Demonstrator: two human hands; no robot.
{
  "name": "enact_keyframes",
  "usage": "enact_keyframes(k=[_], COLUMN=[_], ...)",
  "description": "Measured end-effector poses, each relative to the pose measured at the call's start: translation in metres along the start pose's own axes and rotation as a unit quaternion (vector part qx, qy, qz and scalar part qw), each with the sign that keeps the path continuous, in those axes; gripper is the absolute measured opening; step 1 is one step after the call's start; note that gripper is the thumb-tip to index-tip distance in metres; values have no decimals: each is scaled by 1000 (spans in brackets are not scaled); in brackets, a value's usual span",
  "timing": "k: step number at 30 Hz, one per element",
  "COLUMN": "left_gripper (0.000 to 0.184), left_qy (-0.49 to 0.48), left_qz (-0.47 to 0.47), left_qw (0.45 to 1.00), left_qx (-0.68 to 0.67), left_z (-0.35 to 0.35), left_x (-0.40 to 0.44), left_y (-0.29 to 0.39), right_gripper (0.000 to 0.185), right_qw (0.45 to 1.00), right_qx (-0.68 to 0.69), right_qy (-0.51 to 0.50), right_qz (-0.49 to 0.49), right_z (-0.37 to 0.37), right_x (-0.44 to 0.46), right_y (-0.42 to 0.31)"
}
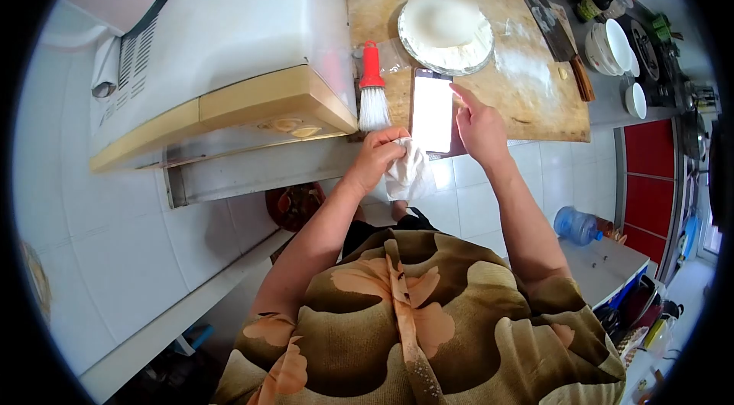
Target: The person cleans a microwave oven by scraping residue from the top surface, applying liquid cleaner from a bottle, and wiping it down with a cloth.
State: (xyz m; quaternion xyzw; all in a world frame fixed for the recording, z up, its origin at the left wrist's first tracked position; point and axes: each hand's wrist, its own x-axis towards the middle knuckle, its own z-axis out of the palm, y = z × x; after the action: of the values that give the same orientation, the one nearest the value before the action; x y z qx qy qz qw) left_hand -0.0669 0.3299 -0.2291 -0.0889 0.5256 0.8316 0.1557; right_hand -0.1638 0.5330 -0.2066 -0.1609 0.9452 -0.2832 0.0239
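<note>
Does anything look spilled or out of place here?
Yes, mildly. White powder is smeared on the wooden board, right of the round dish rather than in it, so it looks spilled. A lit phone by the board's front edge also seems odd so near loose powder.

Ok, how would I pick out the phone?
Find the wooden board; the phone lies at its near edge, below the round plate in view. The red-handled brush is to its left, the right hand to its right. Its lit white screen in a dark frame sets it apart.
</note>
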Motion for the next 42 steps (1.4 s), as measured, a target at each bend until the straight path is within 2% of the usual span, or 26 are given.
enact_keyframes(k=[1, 8, 11, 16, 20, 23, 25, 29, 35, 37, 40, 42], left_gripper=[14, 18, 18, 19, 19, 19, 19, 17, 13, 20, 20, 20], left_qy=[-2, -13, -21, -17, -27, -21, -13, -15, 5, -10, -11, -18], left_qz=[-3, -13, -5, -14, -13, -14, -13, -9, -2, -6, -7, -9], left_qw=[1000, 999, 1000, 999, 999, 1000, 1000, 1000, 1000, 1000, 1000, 1000], left_qx=[0, 27, 17, 27, 20, 11, 13, 8, 8, 16, 4, 11], left_z=[0, -5, -2, -8, -4, -2, -3, 2, 0, -4, -5, -8], left_x=[0, 0, 2, 3, 2, 2, 1, 1, -1, 0, -2, -3], left_y=[-1, -2, -3, -6, -3, -1, -3, 1, 1, -2, -4, -4], right_gripper=[41, 37, 37, 38, 36, 34, 32, 32, 38, 36, 36, 36], right_qw=[997, 994, 989, 992, 988, 991, 987, 989, 989, 990, 989, 989], right_qx=[73, 97, 111, 85, 107, 105, 100, 108, 108, 108, 134, 123], right_qy=[14, 2, -7, -39, -26, -7, -49, -19, -44, -42, -17, -31], right_qz=[21, 54, 100, 78, 104, 78, 114, 103, 94, 83, 58, 77], right_z=[-6, -8, -14, -4, -5, 0, -4, 5, 9, 8, 13, 12], right_x=[-1, -14, -29, -41, -48, -45, -43, -46, -48, -50, -53, -55], right_y=[-6, 7, 11, 21, 21, 24, 19, 27, 22, 24, 28, 24])
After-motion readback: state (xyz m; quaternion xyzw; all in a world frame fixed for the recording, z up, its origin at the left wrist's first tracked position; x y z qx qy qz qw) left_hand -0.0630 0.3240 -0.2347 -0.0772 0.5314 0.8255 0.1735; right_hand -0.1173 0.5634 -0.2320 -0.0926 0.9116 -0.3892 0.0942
